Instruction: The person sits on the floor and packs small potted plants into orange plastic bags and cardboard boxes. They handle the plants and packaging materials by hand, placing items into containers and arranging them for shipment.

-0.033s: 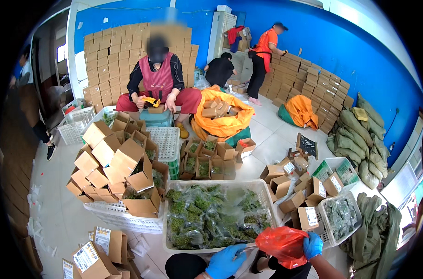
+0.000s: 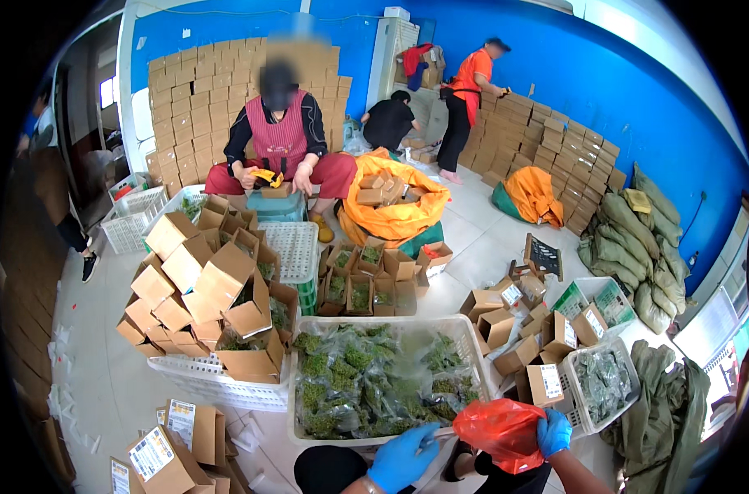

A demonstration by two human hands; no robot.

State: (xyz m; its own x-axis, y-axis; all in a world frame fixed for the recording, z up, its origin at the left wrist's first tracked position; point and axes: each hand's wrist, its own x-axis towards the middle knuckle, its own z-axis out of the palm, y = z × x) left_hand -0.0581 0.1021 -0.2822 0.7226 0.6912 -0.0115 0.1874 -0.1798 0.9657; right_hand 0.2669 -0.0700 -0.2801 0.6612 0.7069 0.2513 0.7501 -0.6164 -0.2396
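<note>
My right hand [image 2: 555, 434], in a blue glove, is closed on the edge of a crumpled red plastic bag [image 2: 498, 435]. The bag hangs over my knees, beside the near right corner of a white crate [image 2: 366, 442]. Clear bags of green plant sprigs [image 2: 350, 370] fill that crate. In a blue glove too, my left hand [image 2: 401, 461] hovers at the crate's near edge, left of the red bag. Its fingers are stretched out, and nothing shows in them.
Open cartons [image 2: 226, 280] are heaped at left, with labelled ones [image 2: 168, 453] at lower left. A smaller basket of bagged greens [image 2: 602, 379] stands at right beside scattered boxes [image 2: 518, 358]. Across from me a co-worker [image 2: 280, 140] sits holding a yellow tool. Sacks [image 2: 630, 251] lie far right.
My left hand has shifted very slightly up and right, its fingers a little more spread. My right hand keeps its hold on the red bag.
</note>
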